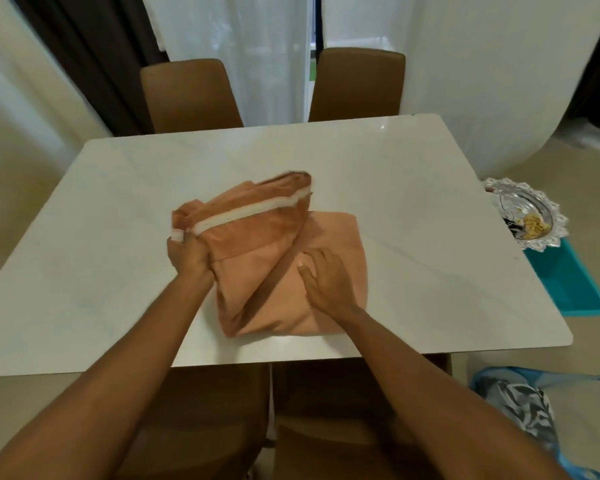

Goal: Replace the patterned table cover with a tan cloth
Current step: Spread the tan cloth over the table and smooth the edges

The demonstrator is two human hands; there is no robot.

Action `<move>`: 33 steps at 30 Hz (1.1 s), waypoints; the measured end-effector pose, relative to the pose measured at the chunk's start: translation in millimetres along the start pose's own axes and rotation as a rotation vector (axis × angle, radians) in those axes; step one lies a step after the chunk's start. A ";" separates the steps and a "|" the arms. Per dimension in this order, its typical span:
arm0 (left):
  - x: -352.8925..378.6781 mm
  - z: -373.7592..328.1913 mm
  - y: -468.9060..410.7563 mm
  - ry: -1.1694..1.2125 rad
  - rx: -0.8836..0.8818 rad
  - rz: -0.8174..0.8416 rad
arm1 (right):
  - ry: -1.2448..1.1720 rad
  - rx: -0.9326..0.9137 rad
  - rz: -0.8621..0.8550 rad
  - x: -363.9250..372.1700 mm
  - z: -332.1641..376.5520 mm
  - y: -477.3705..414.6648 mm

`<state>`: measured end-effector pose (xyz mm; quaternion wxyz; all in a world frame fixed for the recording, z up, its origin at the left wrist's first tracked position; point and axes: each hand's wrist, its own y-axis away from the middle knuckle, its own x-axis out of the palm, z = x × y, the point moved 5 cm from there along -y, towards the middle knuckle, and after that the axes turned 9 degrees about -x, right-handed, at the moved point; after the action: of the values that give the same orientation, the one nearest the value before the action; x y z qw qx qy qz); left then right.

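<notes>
The tan cloth [284, 271] is soft, matt fabric with a thick white strip [243, 214] sewn along one edge, and that strip runs up from where the left hand [187, 256] pinches it. Under the cloth the table [413, 209] is smooth, shiny white stone with thin grey lines. The chairs [187, 95] look like smooth brown leather. Far right of the grip sit a shiny silver metal tray [527, 213] and a blue plastic bin [565, 282].

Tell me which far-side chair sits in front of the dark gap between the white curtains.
The right far chair; the left far chair backs onto solid white curtain.
</notes>
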<state>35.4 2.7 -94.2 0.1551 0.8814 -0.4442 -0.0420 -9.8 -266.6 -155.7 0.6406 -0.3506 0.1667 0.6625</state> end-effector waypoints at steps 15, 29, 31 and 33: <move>-174.6 44.9 -73.8 -0.900 0.319 0.051 | 0.439 0.138 0.288 147.0 68.7 5.2; -66.2 79.5 -76.4 -1.845 0.522 0.795 | 0.413 0.258 0.412 132.1 85.7 33.3; -52.5 72.7 -95.9 -1.918 0.606 0.888 | 0.346 0.247 0.440 139.5 99.4 40.5; -23.1 69.7 -114.0 -2.000 0.745 0.932 | 0.244 0.243 0.498 149.4 103.1 42.3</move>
<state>94.5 68.1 -197.2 -0.5325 0.1977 -0.6343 -0.5245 -66.6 -93.4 -194.7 0.4710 -0.2968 0.4011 0.7275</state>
